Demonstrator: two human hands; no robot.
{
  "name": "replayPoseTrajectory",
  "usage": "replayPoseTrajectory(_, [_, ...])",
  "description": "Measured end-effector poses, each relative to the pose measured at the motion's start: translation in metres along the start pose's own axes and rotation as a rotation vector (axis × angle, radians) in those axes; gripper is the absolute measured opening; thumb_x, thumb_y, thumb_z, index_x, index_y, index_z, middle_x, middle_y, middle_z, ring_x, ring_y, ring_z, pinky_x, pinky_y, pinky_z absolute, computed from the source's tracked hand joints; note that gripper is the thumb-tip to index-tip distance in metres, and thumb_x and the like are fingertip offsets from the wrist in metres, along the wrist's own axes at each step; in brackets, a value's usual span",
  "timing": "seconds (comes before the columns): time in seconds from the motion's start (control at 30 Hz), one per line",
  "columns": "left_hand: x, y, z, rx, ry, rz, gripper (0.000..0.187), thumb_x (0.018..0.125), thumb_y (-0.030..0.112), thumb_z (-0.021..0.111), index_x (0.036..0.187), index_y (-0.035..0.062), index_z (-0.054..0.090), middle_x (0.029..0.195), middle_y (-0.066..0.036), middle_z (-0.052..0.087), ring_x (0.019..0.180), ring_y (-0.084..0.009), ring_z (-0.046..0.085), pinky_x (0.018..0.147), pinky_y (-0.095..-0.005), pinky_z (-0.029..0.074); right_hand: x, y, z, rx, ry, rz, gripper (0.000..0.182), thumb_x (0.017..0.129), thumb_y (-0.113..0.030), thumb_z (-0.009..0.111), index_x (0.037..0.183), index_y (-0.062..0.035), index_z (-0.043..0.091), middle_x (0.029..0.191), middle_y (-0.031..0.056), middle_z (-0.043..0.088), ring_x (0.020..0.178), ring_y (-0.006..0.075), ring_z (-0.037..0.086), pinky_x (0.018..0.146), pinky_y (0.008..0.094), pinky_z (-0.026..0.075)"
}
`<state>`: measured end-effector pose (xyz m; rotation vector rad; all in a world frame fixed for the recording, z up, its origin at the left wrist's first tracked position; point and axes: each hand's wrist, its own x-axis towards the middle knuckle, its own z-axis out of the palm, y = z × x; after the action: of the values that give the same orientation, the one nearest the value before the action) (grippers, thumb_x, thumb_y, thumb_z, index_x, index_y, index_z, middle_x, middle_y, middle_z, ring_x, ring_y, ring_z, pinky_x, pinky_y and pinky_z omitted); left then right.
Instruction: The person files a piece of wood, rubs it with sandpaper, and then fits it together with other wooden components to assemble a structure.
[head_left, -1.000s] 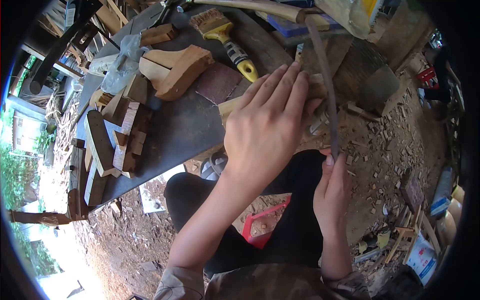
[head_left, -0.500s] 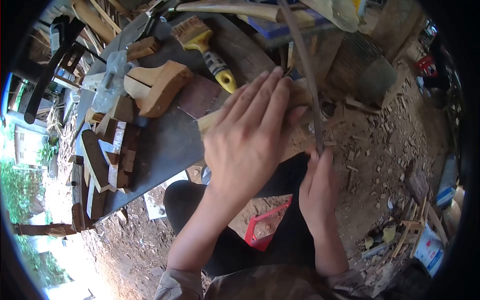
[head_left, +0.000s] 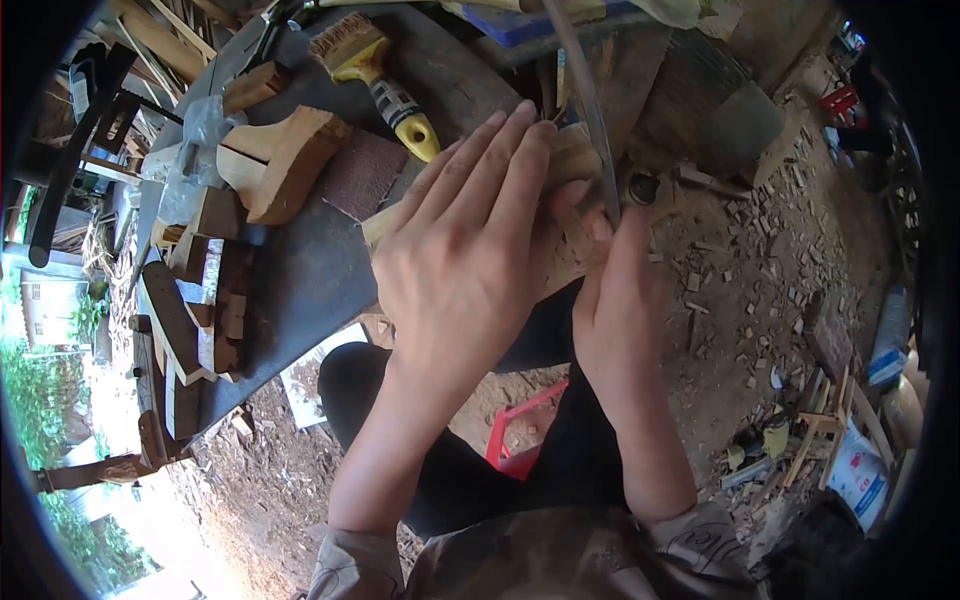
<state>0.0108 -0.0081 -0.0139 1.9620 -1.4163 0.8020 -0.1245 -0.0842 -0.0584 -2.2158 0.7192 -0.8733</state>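
Observation:
My left hand (head_left: pixel 455 220) lies over a wooden piece (head_left: pixel 575 153) at the bench edge, its long fingers straight and close together along it and its thumb on the near side. My right hand (head_left: pixel 622 310) is closed around the near end of a long, narrow metal blade (head_left: pixel 583 80), seen nearly edge-on. The blade runs away from me and crosses the wood's right end, just right of my left fingers. Beyond my left hand lies a yellow-handled brush (head_left: pixel 395 103). A square of brown sandpaper (head_left: pixel 365 175) sits beside the wood.
Shaped wooden blocks (head_left: pixel 290 165) and a stack of cut pieces (head_left: pixel 205 300) sit on the dark bench (head_left: pixel 310 265), with a crumpled plastic bag (head_left: pixel 200 165) among them. Wood chips cover the ground (head_left: pixel 720 300). Something red (head_left: pixel 515 440) shows between my knees.
My right hand has pushed forward and up with the blade, coming closer to the wood. My left hand stays on the wood. The whole view has shifted slightly.

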Motion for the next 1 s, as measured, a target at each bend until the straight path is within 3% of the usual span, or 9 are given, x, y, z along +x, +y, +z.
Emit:
replayPoseTrajectory(0.07, [0.003, 0.0, 0.0, 0.004, 0.01, 0.0, 0.035, 0.094, 0.022, 0.086, 0.124, 0.0043, 0.08, 0.129, -0.009, 0.082, 0.12, -0.0279, 0.079, 0.1, -0.0398, 0.063, -0.014, 0.023, 0.017, -0.009, 0.058, -0.051, 0.02, 0.11, 0.002, 0.054, 0.129, 0.0067, 0.054, 0.104, 0.0302, 0.074, 0.1, 0.0518, 0.075, 0.074, 0.0545, 0.06])
replayPoseTrajectory(0.17, [0.003, -0.001, -0.001, 0.02, 0.027, 0.006, 0.034, 0.095, 0.022, 0.086, 0.124, 0.0045, 0.08, 0.128, -0.008, 0.082, 0.12, -0.0277, 0.079, 0.099, -0.039, 0.063, -0.056, 0.058, 0.034, 0.044, -0.082, 0.137, 0.022, 0.11, 0.002, 0.053, 0.132, 0.0059, 0.051, 0.102, 0.03, 0.073, 0.099, 0.0515, 0.075, 0.072, 0.0551, 0.059])
replayPoseTrajectory(0.3, [0.002, -0.002, 0.007, 0.023, 0.041, 0.006, 0.034, 0.095, 0.022, 0.086, 0.124, 0.0053, 0.08, 0.127, -0.008, 0.082, 0.12, -0.0264, 0.079, 0.099, -0.0377, 0.063, -0.013, 0.019, 0.018, 0.039, 0.037, -0.036, 0.017, 0.112, 0.0, 0.051, 0.128, 0.0041, 0.053, 0.098, 0.0273, 0.072, 0.096, 0.0504, 0.076, 0.071, 0.0519, 0.059])
replayPoseTrajectory(0.4, [0.0, -0.002, 0.004, 0.035, 0.03, 0.006, 0.034, 0.095, 0.023, 0.085, 0.124, 0.0056, 0.08, 0.127, -0.007, 0.082, 0.119, -0.0257, 0.079, 0.099, -0.0375, 0.063, -0.004, 0.023, 0.025, 0.101, 0.066, -0.052, 0.014, 0.113, -0.001, 0.051, 0.126, 0.002, 0.053, 0.097, 0.0264, 0.072, 0.095, 0.0509, 0.075, 0.071, 0.0526, 0.058])
replayPoseTrajectory(0.6, [0.002, -0.005, 0.005, 0.039, 0.06, 0.013, 0.034, 0.096, 0.025, 0.085, 0.123, 0.0058, 0.08, 0.126, -0.007, 0.082, 0.118, -0.0253, 0.079, 0.099, -0.0371, 0.063, -0.047, 0.05, 0.028, 0.056, -0.099, 0.152, 0.015, 0.113, -0.002, 0.05, 0.127, 0.0033, 0.051, 0.095, 0.0272, 0.071, 0.094, 0.0523, 0.074, 0.07, 0.0532, 0.056])
replayPoseTrajectory(0.7, [-0.003, -0.005, 0.009, 0.029, 0.049, 0.015, 0.034, 0.096, 0.025, 0.085, 0.123, 0.0061, 0.081, 0.126, -0.007, 0.083, 0.118, -0.0251, 0.079, 0.099, -0.0365, 0.063, 0.005, 0.025, 0.025, 0.127, 0.097, -0.143, 0.016, 0.114, -0.003, 0.048, 0.127, 0.0039, 0.052, 0.094, 0.0271, 0.072, 0.091, 0.0516, 0.075, 0.07, 0.053, 0.056])
replayPoseTrajectory(0.8, [-0.003, -0.005, 0.007, 0.03, 0.032, 0.008, 0.035, 0.097, 0.027, 0.081, 0.124, 0.0048, 0.078, 0.129, -0.009, 0.081, 0.122, -0.0246, 0.078, 0.104, -0.0381, 0.062, 0.004, 0.047, 0.048, 0.097, 0.143, -0.169, 0.017, 0.116, -0.008, 0.046, 0.127, 0.0036, 0.052, 0.094, 0.0276, 0.071, 0.09, 0.0518, 0.074, 0.07, 0.0538, 0.054])
replayPoseTrajectory(0.87, [-0.001, -0.005, 0.006, 0.021, 0.031, 0.01, 0.036, 0.099, 0.028, 0.078, 0.126, 0.0042, 0.077, 0.13, -0.01, 0.08, 0.124, -0.0245, 0.076, 0.107, -0.039, 0.061, -0.035, 0.084, 0.074, 0.116, 0.071, -0.015, 0.02, 0.117, -0.012, 0.045, 0.127, 0.0039, 0.052, 0.093, 0.0285, 0.071, 0.089, 0.0525, 0.073, 0.07, 0.0535, 0.054])
replayPoseTrajectory(1.0, [-0.001, -0.006, 0.01, 0.048, 0.07, 0.011, 0.037, 0.098, 0.028, 0.081, 0.126, 0.005, 0.078, 0.13, -0.008, 0.08, 0.123, -0.0245, 0.077, 0.105, -0.0382, 0.061, -0.046, 0.089, 0.075, 0.202, 0.024, 0.19, 0.025, 0.119, -0.018, 0.043, 0.127, 0.0036, 0.054, 0.087, 0.0267, 0.068, 0.083, 0.0512, 0.072, 0.071, 0.0503, 0.054])
